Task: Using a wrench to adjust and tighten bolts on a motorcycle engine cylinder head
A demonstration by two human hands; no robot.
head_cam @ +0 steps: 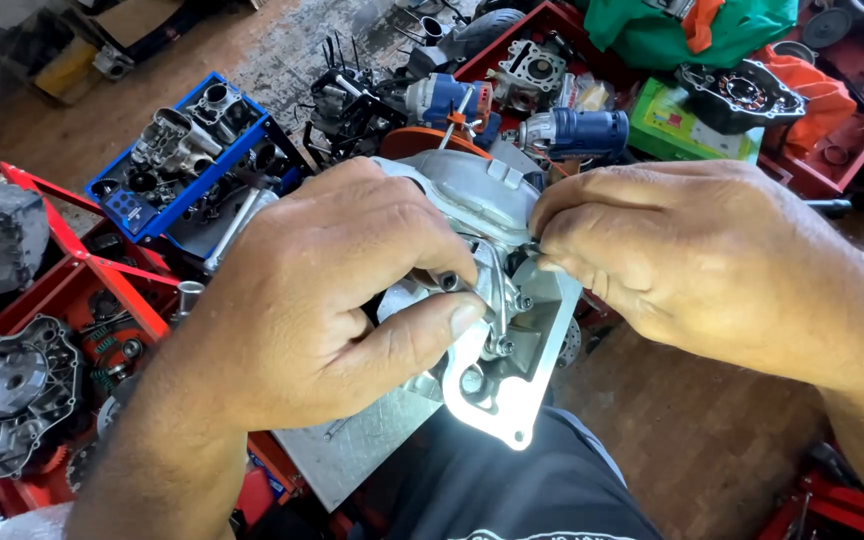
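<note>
The left hand [322,300] has a closed grip on a silver engine casing [482,300], thumb pressed across its front and fingers wrapped over the top, so the part sits up off the person's lap, just above the dark shorts [492,480]. The right hand [672,260] pinches thumb and forefinger shut at the casing's upper right edge, on something too small to make out; it may be a clip, a spring end or a small fastener, and I cannot tell which.

Judged from how the part looks, the work is partway. A bent metal arm [497,285] and at least two small bolts [504,345] already sit on the casing's face, while a hole [470,380] in the flat lower flange stands open and unfilled. The fingers are still at the fitting, so that piece does not look seated yet.

Beneath the casing lies a grey metal sheet [352,450]. Further out, a blue tray [167,170] holds carburettor-like parts, and red trays [72,300] to the left hold a round engine cover [7,390] and springs. Behind the hands lie two blue power tools [577,132], a green box [687,128], orange and green cloth, and another cover [742,95] in a red tray. The floor [712,430] is wood.
</note>
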